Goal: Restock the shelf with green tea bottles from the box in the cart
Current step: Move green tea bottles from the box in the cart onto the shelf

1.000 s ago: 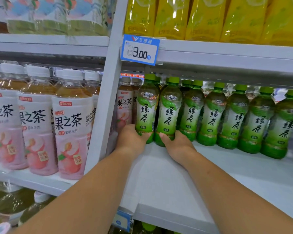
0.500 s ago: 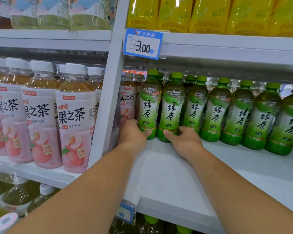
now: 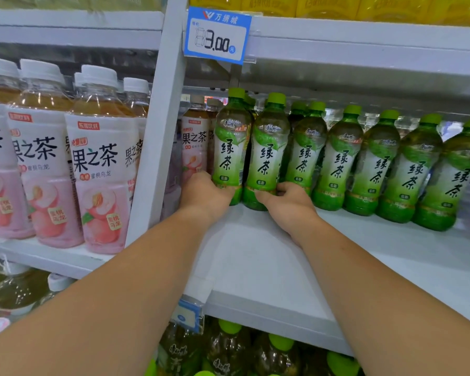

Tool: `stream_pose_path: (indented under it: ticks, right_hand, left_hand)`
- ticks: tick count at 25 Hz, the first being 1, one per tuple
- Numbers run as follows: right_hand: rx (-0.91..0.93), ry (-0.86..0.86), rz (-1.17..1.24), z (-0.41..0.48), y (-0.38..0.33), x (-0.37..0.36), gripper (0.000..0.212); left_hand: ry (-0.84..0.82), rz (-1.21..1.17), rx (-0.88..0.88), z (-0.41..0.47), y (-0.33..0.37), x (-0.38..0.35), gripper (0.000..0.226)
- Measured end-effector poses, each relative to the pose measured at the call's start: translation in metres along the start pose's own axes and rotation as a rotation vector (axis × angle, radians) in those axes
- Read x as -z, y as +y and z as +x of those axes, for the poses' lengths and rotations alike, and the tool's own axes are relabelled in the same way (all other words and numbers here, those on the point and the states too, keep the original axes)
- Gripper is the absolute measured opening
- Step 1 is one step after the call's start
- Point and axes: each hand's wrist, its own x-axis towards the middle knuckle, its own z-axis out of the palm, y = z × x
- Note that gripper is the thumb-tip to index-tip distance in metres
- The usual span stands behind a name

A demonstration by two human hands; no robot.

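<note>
Two green tea bottles stand side by side at the left end of the white shelf [image 3: 255,256]. My left hand [image 3: 205,195] grips the base of the left green tea bottle [image 3: 231,147]. My right hand [image 3: 288,202] grips the base of the right green tea bottle [image 3: 269,156]. Both bottles stand upright, a little in front of a row of several more green tea bottles [image 3: 380,169] that runs to the right. The box and cart are out of view.
A white upright post [image 3: 160,137] divides the shelf from peach tea bottles [image 3: 98,164] on the left. A blue price tag [image 3: 217,35] hangs on the shelf above. Yellow drinks stand on top, more bottles [image 3: 228,348] below. Bare shelf lies in front of the row.
Both hands with their two bottles have slid deeper onto the shelf toward the row, and the camera has moved closer and tilted down slightly.
</note>
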Motion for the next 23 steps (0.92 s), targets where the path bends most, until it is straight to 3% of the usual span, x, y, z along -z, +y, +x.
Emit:
stream_pose_path:
  ticks: [4,9,11,16,23]
  right_hand:
    - [-0.004,-0.026,0.015,-0.016,-0.004,0.010,0.055]
    - [-0.033,-0.065,0.006,-0.048,-0.013,0.028,0.036]
    - [-0.060,-0.105,0.039,-0.058,-0.014,0.036,0.030]
    - [-0.135,-0.199,0.067,-0.091,-0.011,0.060,0.042]
    - [-0.227,-0.267,0.177,-0.158,-0.019,0.110,0.029]
  left_hand:
    - [0.047,-0.044,0.012,-0.021,0.008,0.012,0.019]
    - [-0.159,-0.096,0.036,-0.051,0.022,0.027,0.018]
    - [-0.241,-0.106,0.028,-0.061,0.026,0.031,0.028]
    - [-0.343,-0.138,0.113,-0.100,0.035,0.045,0.058]
    - [-0.427,-0.112,0.195,-0.166,0.080,0.077,0.045]
